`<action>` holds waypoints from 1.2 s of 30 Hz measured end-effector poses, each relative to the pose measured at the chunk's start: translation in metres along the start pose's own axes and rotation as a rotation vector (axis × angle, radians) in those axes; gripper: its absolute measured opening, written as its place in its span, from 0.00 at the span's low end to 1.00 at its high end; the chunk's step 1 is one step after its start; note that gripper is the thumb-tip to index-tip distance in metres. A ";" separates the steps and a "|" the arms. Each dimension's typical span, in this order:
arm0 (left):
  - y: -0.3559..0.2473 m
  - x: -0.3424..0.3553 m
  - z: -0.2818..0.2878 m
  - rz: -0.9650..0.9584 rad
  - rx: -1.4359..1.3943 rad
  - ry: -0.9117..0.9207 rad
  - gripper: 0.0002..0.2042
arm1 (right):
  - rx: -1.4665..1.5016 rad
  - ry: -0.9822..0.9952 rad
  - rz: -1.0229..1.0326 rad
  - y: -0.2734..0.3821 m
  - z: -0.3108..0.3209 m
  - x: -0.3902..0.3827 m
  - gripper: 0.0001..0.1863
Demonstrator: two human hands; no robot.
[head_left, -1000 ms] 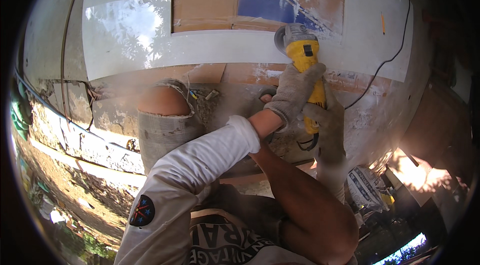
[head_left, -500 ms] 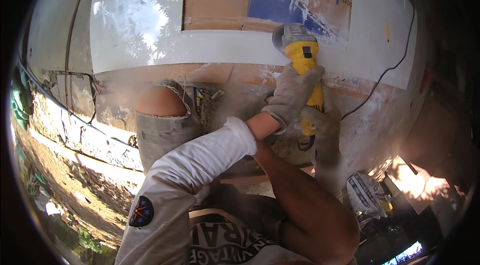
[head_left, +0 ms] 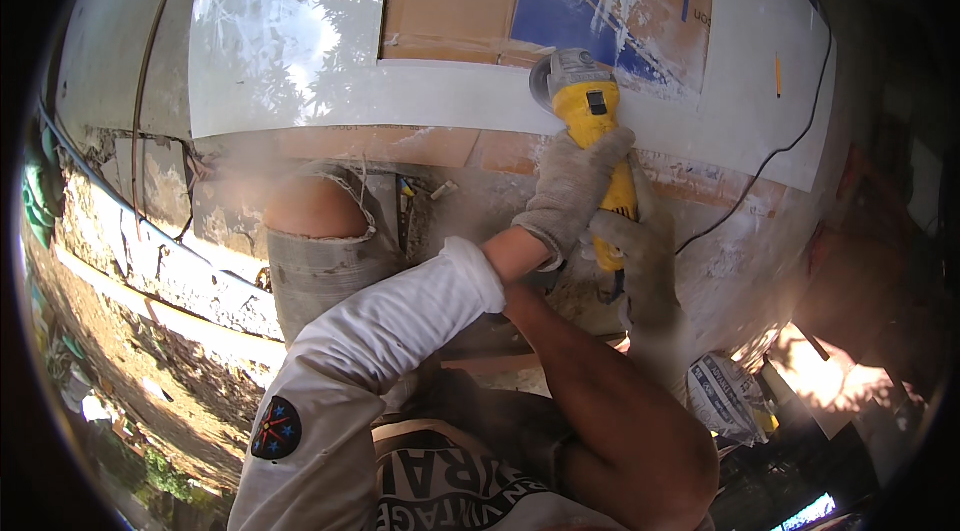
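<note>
A yellow angle grinder (head_left: 597, 181) with a grey head and a round disc is in both my gloved hands. My left hand (head_left: 585, 166), below a rolled white sleeve, wraps the front of its body. Behind it, my right hand (head_left: 645, 221) closes around the rear of the body, near the cord end. The disc (head_left: 541, 81) stands at the front strip of a glossy white sheet (head_left: 440, 91), close to the corner of a rectangular opening. Whether the disc touches the sheet I cannot tell. Cardboard (head_left: 455, 1) shows through the opening.
A black cord (head_left: 765, 166) curves over the sheet's right side, near a pencil (head_left: 778, 76). My bare left knee (head_left: 318, 206) is at the sheet's near edge. A printed plastic bag (head_left: 728, 399) lies at lower right. Dust hazes the air.
The grinder and both hands have shifted a little to the left along the sheet, while the view has moved slightly. Both hands keep their grip.
</note>
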State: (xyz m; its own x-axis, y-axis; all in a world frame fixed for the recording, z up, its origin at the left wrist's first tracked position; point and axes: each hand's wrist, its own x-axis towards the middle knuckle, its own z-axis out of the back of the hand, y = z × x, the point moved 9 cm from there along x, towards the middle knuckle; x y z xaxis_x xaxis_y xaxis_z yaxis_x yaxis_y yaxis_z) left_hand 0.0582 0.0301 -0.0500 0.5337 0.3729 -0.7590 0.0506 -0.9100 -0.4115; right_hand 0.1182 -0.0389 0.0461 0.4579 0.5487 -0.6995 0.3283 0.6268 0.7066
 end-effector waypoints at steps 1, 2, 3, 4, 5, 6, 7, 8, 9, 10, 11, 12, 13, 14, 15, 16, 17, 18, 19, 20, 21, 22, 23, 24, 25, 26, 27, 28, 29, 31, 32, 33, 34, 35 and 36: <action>0.003 0.001 -0.001 0.016 0.005 -0.009 0.16 | -0.015 -0.001 -0.024 -0.002 0.002 -0.001 0.30; 0.005 0.001 -0.003 0.016 -0.007 -0.004 0.16 | -0.013 -0.006 -0.013 -0.001 0.004 -0.001 0.29; 0.007 0.002 -0.006 0.016 -0.018 0.001 0.16 | -0.010 -0.011 -0.002 -0.001 0.006 -0.001 0.29; 0.010 0.002 -0.007 0.027 -0.026 0.003 0.17 | -0.011 -0.022 0.001 -0.002 0.008 -0.002 0.28; 0.011 0.003 -0.009 0.013 0.006 0.014 0.17 | 0.005 -0.032 0.004 -0.004 0.011 -0.003 0.28; 0.012 0.005 -0.011 0.011 0.043 0.022 0.17 | 0.019 -0.048 0.000 -0.006 0.014 -0.004 0.28; 0.013 0.006 -0.013 0.009 0.080 0.030 0.17 | 0.037 -0.057 0.007 -0.007 0.016 -0.005 0.27; 0.016 0.007 -0.015 0.031 0.075 0.038 0.18 | 0.041 -0.078 -0.009 -0.010 0.020 -0.007 0.28; 0.020 0.008 -0.018 0.052 0.069 0.046 0.20 | 0.049 -0.091 -0.012 -0.012 0.023 -0.008 0.28; 0.024 0.009 -0.021 0.081 0.066 0.049 0.21 | 0.049 -0.107 -0.020 -0.013 0.026 -0.008 0.29; 0.025 0.009 -0.022 0.079 0.078 0.040 0.21 | 0.051 -0.104 0.008 -0.012 0.027 -0.008 0.29; 0.027 0.009 -0.023 0.088 0.093 0.027 0.21 | 0.046 -0.107 0.031 -0.010 0.028 -0.009 0.29; 0.028 0.008 -0.024 0.084 0.097 0.019 0.21 | 0.040 -0.109 0.055 -0.008 0.029 -0.009 0.29; 0.028 0.009 -0.024 0.080 0.091 0.022 0.21 | 0.049 -0.116 0.050 -0.008 0.029 -0.010 0.29; 0.027 0.009 -0.024 0.064 0.075 0.029 0.20 | 0.058 -0.123 0.046 -0.008 0.029 -0.010 0.29; 0.026 0.008 -0.023 0.063 0.062 0.028 0.20 | 0.067 -0.124 0.056 -0.007 0.028 -0.010 0.29; 0.023 0.008 -0.023 0.033 0.056 0.041 0.19 | 0.050 -0.123 0.047 -0.007 0.026 -0.010 0.29; 0.020 0.007 -0.021 0.019 0.053 0.045 0.17 | 0.032 -0.117 0.050 -0.006 0.024 -0.009 0.30; 0.019 0.006 -0.017 0.021 0.053 0.039 0.16 | 0.007 -0.105 0.066 -0.004 0.020 -0.009 0.31; 0.016 0.006 -0.014 0.017 0.056 0.033 0.16 | 0.009 -0.086 0.030 -0.005 0.017 -0.007 0.32; 0.014 0.006 -0.010 0.027 0.060 0.018 0.16 | 0.004 -0.062 0.006 -0.006 0.013 -0.005 0.33; 0.012 0.005 -0.006 0.032 0.061 0.002 0.16 | -0.007 -0.052 -0.036 -0.008 0.010 -0.004 0.34; 0.009 0.004 -0.003 0.022 0.046 0.000 0.16 | -0.003 -0.031 -0.015 -0.005 0.006 -0.003 0.33; 0.006 0.003 -0.002 0.006 0.028 0.000 0.17 | -0.004 -0.026 -0.011 -0.003 0.004 -0.002 0.32; 0.003 0.003 -0.001 -0.008 0.009 0.001 0.17 | -0.006 -0.022 -0.008 -0.002 0.002 -0.002 0.30; 0.002 0.002 0.001 -0.001 0.010 -0.007 0.17 | 0.001 -0.023 0.000 -0.001 0.000 -0.002 0.29; 0.001 0.002 0.003 0.006 0.013 -0.016 0.18 | 0.009 -0.022 0.008 0.000 -0.002 -0.002 0.27; 0.001 0.001 0.006 0.015 0.015 -0.025 0.18 | 0.012 -0.010 0.013 0.000 -0.004 -0.002 0.26; -0.001 0.001 0.006 0.011 0.029 -0.012 0.18 | 0.000 -0.013 0.016 0.001 -0.005 -0.002 0.25; -0.003 0.000 0.006 0.011 0.059 0.008 0.19 | -0.031 0.006 0.021 0.002 -0.006 -0.002 0.24; -0.004 0.000 0.004 -0.001 0.054 0.021 0.19 | -0.029 0.000 0.023 0.001 -0.005 -0.003 0.25; -0.004 -0.001 0.002 -0.005 0.051 0.028 0.19 | -0.027 -0.006 0.024 0.001 -0.004 -0.003 0.25; -0.003 -0.002 0.000 -0.007 0.047 0.035 0.19 | -0.038 -0.026 0.011 0.000 -0.003 -0.004 0.25; -0.003 -0.003 0.000 -0.010 0.034 0.028 0.19 | -0.017 -0.013 0.029 0.001 -0.004 -0.004 0.25; -0.003 -0.003 0.000 -0.011 0.021 0.020 0.19 | -0.008 -0.015 0.033 0.001 -0.004 -0.004 0.26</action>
State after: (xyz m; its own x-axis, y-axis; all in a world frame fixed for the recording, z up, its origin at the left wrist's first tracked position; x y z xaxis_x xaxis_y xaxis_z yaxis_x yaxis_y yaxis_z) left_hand 0.0565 0.0315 -0.0461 0.5498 0.3788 -0.7444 0.0391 -0.9019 -0.4301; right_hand 0.1135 -0.0384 0.0495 0.4809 0.5607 -0.6741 0.3064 0.6129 0.7284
